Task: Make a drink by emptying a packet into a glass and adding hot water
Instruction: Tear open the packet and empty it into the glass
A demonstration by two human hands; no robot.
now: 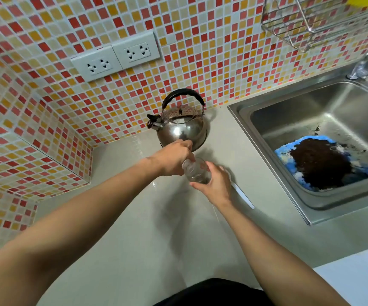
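Observation:
A clear empty-looking glass (195, 171) stands on the pale counter (134, 217). My right hand (215, 184) wraps around its near right side, thumb in front. Over the glass's far left rim, my left hand (173, 159) has its fingers bunched, their tips touching or dipping just inside the rim; whether they hold anything is hidden. Right behind both hands stands a shiny steel kettle (182, 124) with a black handle, spout to the left. No packet is clearly visible. A thin white strip-shaped object (243, 197) lies on the counter, partly under my right hand.
A steel sink (289, 173) lies to the right, holding a blue sheet (289, 151) heaped with dark brown grounds (319, 164). A tap (364, 67) and a wire rack (306, 25) are at the upper right. The tiled wall carries two sockets (116, 58); it forms a corner at the left.

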